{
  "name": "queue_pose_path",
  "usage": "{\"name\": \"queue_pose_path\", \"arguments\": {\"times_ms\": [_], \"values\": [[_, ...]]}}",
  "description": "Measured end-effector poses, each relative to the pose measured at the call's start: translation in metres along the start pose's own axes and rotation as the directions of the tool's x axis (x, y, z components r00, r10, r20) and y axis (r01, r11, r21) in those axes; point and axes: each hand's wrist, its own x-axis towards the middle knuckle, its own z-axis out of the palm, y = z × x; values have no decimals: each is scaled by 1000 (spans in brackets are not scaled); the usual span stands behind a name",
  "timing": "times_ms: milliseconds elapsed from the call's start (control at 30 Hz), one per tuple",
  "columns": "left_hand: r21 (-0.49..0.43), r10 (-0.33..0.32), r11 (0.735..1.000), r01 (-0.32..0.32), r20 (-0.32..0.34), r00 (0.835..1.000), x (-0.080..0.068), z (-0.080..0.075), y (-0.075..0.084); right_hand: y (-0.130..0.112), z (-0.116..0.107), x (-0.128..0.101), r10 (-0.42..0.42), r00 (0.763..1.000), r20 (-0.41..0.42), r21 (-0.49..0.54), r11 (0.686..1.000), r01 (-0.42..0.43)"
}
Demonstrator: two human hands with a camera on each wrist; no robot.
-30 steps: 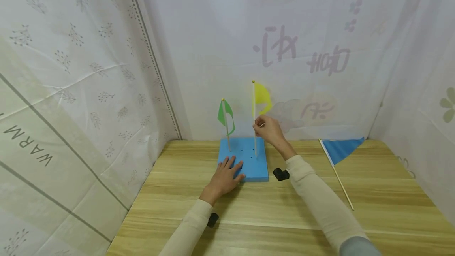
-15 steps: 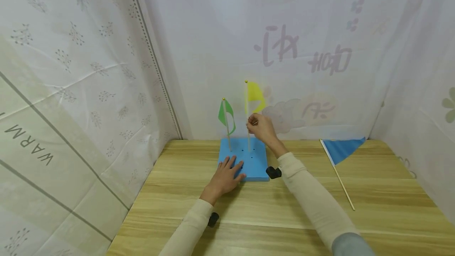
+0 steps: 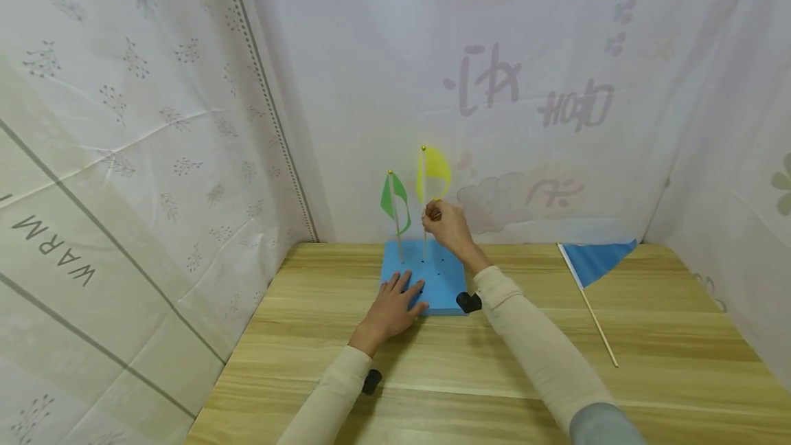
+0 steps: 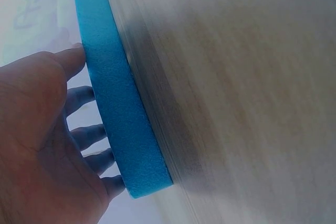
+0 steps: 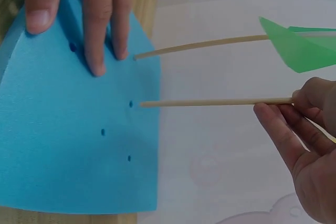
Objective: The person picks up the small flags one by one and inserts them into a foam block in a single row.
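My left hand (image 3: pixel 389 307) lies with spread fingers on a blue foam board (image 3: pixel 441 294) that has several small dark holes. In the left wrist view its fingertips (image 4: pixel 118 184) press the board's top face. My right hand (image 3: pixel 450 229) pinches the wooden stick of a yellow flag (image 3: pixel 435 170) between thumb and fingers. In the right wrist view the lower end of that stick (image 5: pixel 210 103) is right beside a hole (image 5: pixel 130 104), a little apart from it. A green flag (image 3: pixel 395 201) stands in the board to the left, its stick leaning slightly.
A blue triangular flag (image 3: pixel 596 261) on a stick lies on the wooden table (image 3: pixel 525 376) to the right. Patterned cloth (image 3: pixel 371 88) hangs behind the table and along both sides. Black wrist devices (image 3: pixel 469 303) sit beneath both forearms.
My right hand has carried the yellow flag left, from the board's right part to near its back middle, and lowered it slightly. The left hand has stayed in place.
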Motion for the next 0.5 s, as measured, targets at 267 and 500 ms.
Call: {"name": "queue_pose_path", "arguments": {"times_ms": [267, 500], "values": [[2, 3, 1000, -3, 0, 1000, -1, -1, 1, 11, 13, 1, -17, 1000, 1, -28, 999, 17], [26, 5, 1000, -5, -11, 1000, -1, -2, 1, 16, 19, 1, -53, 998, -21, -38, 998, 52]]}}
